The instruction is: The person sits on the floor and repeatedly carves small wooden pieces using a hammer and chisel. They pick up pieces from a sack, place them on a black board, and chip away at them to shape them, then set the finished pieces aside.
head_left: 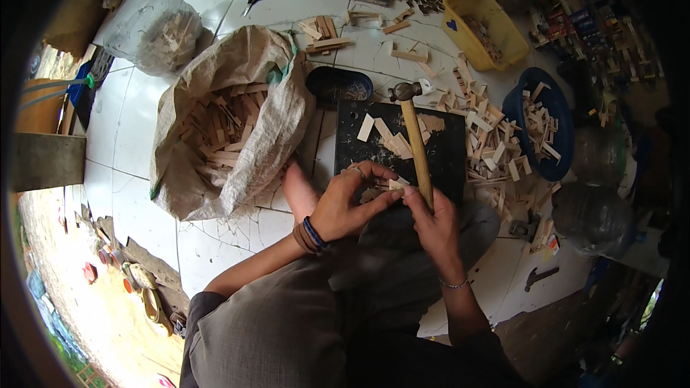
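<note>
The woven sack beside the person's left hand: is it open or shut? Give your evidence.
Open. The woven sack has its mouth spread wide, and the pale wooden strips piled inside show through the opening.

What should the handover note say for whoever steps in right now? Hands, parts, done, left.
Left hand: pinching a small wood piece at its fingertips, over the black work board.
Right hand: gripping the hammer by its wooden handle, head up and resting on the board, while its fingertips also touch the small piece.
Parts: a few cut slats lie on the board; a loose pile of slats sits to its right, more in the blue basin and the open sack.
Done: cannot tell which pieces are finished.
Left: the held piece is not yet set down for hammering.
</note>
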